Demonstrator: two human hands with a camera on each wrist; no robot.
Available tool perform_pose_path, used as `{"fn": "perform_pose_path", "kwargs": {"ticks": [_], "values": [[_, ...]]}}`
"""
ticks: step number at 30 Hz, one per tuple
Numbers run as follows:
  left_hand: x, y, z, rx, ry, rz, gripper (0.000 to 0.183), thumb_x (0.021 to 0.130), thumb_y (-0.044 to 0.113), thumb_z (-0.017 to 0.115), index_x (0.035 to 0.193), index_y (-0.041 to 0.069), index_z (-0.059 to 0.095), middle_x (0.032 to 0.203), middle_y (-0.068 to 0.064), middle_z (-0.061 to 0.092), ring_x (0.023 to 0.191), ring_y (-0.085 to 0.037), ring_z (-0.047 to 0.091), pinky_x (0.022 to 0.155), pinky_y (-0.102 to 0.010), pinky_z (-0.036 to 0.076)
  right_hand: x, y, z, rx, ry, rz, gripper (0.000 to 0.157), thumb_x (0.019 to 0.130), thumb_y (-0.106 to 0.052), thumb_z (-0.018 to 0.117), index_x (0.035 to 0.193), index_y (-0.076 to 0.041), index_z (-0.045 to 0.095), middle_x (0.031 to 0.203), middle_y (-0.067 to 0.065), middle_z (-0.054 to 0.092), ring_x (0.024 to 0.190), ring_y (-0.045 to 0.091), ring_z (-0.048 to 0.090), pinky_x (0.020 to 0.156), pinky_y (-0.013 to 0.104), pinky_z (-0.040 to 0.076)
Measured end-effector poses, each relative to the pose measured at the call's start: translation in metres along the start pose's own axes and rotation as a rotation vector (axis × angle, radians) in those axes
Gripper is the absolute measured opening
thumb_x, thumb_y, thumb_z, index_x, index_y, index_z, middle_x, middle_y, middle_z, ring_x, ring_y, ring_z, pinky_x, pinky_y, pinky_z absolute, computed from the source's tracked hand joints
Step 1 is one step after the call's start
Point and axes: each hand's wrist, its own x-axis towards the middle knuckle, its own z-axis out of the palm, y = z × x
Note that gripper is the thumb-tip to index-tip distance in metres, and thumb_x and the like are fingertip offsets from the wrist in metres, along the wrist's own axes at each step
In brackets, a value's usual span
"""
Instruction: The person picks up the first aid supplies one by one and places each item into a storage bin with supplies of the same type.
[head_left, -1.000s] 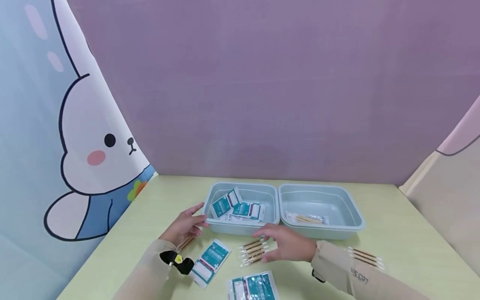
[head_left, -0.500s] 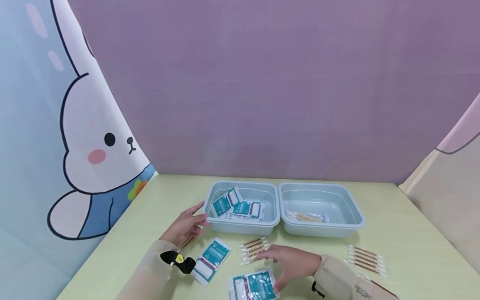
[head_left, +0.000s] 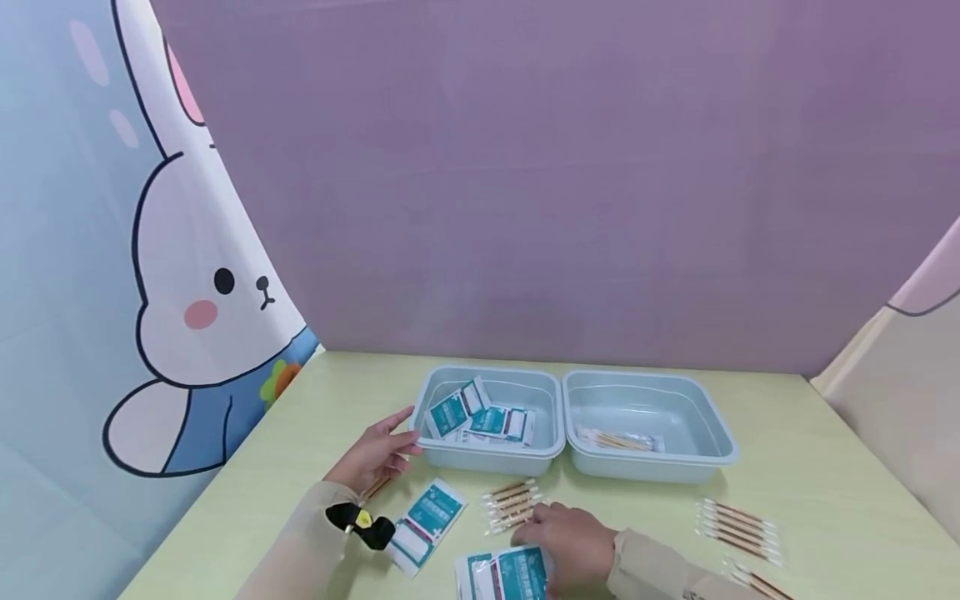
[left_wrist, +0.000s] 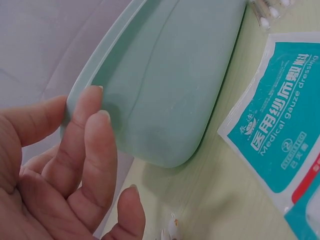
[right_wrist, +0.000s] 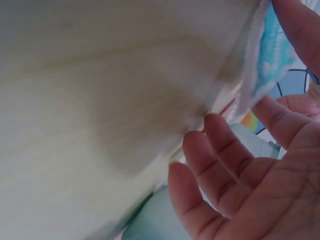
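Note:
My left hand (head_left: 375, 454) holds the near left corner of the left light-blue plastic bin (head_left: 480, 458), thumb and fingertips at its rim (left_wrist: 80, 85). Several teal-and-white packets (head_left: 450, 414) lie inside that bin. My right hand (head_left: 573, 542) pinches the right edge of a gauze dressing packet (head_left: 510, 577) at the table's front. In the right wrist view the packet (right_wrist: 272, 52) sits between thumb and index finger, the other fingers loosely bent. Another packet, printed "Medical gauze dressing" (left_wrist: 280, 115), lies flat between the hands. Beyond the right fingers lies a clear sleeve of cotton swabs (head_left: 512, 504).
A second light-blue bin (head_left: 648, 467) stands right beside the first, with wrapped swabs (head_left: 618, 440) in it. More swab packs lie at the right (head_left: 738, 529) and front right (head_left: 757, 581). Brown sticks (head_left: 377, 486) show under the left wrist. A purple backdrop (head_left: 525, 208) rises behind the table.
My right hand has moved down from the cotton swabs to the gauze dressing packet and now pinches its edge. My left hand has stayed at the bin's corner.

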Motion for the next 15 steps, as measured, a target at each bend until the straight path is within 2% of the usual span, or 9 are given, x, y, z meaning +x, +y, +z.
{"fn": "perform_pose_path", "kwargs": {"ticks": [2,6,10,15], "values": [[0.0,-0.001,0.001,-0.001,0.0,-0.008,0.056,0.098,0.021,0.056,0.149,0.014,0.034,0.08,-0.005,0.069,0.053,-0.016,0.056,0.06,-0.028,0.04,0.002,-0.001,0.001,-0.029,-0.001,-0.022,0.056,0.062,-0.02,0.09,0.113,-0.023,0.067,0.102,-0.009,0.056,0.085,0.006,0.048,0.069,0.025,0.045],[-0.001,-0.002,0.002,-0.002,-0.005,-0.016,0.056,0.098,0.021,0.056,0.149,0.015,0.034,0.081,-0.006,0.069,0.054,-0.017,0.057,0.061,-0.027,0.042,0.005,-0.003,0.0,-0.012,-0.024,-0.029,0.046,0.065,-0.014,0.087,0.106,-0.02,0.069,0.097,-0.013,0.06,0.082,0.002,0.049,0.07,0.024,0.046],[0.0,-0.001,0.001,-0.01,-0.013,-0.011,0.056,0.098,0.021,0.056,0.149,0.015,0.035,0.081,-0.006,0.069,0.054,-0.017,0.056,0.061,-0.027,0.041,0.006,0.0,-0.006,0.136,-0.026,-0.025,0.029,0.073,-0.002,0.078,0.096,-0.019,0.071,0.087,-0.016,0.062,0.074,-0.002,0.05,0.067,0.022,0.046],[0.001,0.0,0.0,0.002,-0.002,-0.004,0.056,0.097,0.022,0.057,0.149,0.017,0.036,0.082,-0.006,0.069,0.056,-0.018,0.056,0.063,-0.027,0.042,0.008,0.01,-0.019,0.296,0.045,-0.083,0.021,0.078,0.003,0.072,0.091,-0.013,0.072,0.079,-0.013,0.062,0.07,-0.003,0.052,0.064,0.02,0.046]]}}
